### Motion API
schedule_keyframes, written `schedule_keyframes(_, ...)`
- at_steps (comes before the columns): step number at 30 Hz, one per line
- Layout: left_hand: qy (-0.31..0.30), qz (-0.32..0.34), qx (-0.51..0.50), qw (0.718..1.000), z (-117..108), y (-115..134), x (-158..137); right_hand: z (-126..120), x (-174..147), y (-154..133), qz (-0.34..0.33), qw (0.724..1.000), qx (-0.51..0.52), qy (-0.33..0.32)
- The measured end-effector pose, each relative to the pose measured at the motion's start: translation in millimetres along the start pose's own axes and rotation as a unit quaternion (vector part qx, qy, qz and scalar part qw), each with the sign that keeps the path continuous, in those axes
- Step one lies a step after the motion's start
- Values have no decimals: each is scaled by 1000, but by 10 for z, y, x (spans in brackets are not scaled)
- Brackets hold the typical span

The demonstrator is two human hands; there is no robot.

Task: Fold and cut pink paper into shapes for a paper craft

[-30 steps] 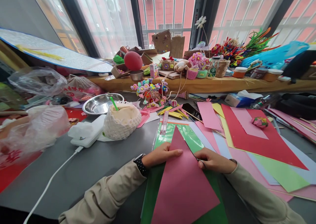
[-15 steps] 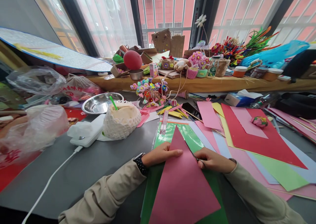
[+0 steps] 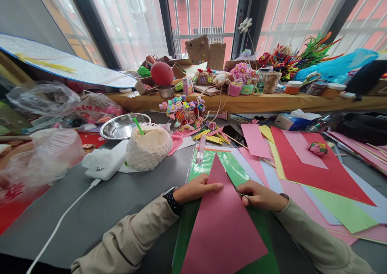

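A large pink paper triangle [image 3: 222,225] points away from me, its tip near the top of a green sheet in a clear sleeve [image 3: 231,161]. My left hand [image 3: 199,188] pinches the paper's left side, thumb on top and fingers underneath. On the other side my right hand [image 3: 262,195] is closed around a pair of scissors [image 3: 238,191]. The thin dark blades lie along the triangle's right edge, and the handles are mostly hidden by my fingers. A clear ruler [image 3: 200,150] rests on the sleeve beyond the tip.
Coloured paper sheets [image 3: 323,169] overlap at the right. To the left stand a coconut in white foam net [image 3: 148,151], a white power bank [image 3: 107,163] with a cable, and a steel plate [image 3: 116,127]. Craft flowers [image 3: 184,111] and a wooden ledge [image 3: 263,103] line the back.
The pink paper's lower right corner has shifted slightly left. Both hands and the scissors stay almost where they were.
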State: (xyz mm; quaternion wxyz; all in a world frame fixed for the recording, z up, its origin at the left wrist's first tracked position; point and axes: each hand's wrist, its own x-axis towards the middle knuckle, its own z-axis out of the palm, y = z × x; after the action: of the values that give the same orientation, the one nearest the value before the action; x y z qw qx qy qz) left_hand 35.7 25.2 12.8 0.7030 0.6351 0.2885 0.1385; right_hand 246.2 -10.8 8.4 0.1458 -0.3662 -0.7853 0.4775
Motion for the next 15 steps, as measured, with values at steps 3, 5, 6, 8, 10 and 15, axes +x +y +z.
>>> schedule_keyframes(3, -1, -3, -1, 1000, -2, 0, -2, -1, 2, 1, 1, 1000, 1, 6)
schedule_keyframes(5, 4, -5, 3, 1000, -4, -3, -2, 1, 4, 6, 2, 1000, 3, 11)
schedule_keyframes(6, 5, -6, 6, 1000, -4, -4, -3, 2, 4, 9, 3, 1000, 5, 12)
schedule_keyframes(8, 5, -1, 9, 1000, -5, -5, -5, 3, 2, 14, 3, 1000, 8, 10)
schedule_keyframes(10, 3, 5, 13, 1000, -4, -5, -7, 4, 0, 15, 2, 1000, 13, 4)
schedule_keyframes(15, 9, 0, 36, 999, -3, -7, -2, 6, 4, 12, 5, 1000, 18, 11)
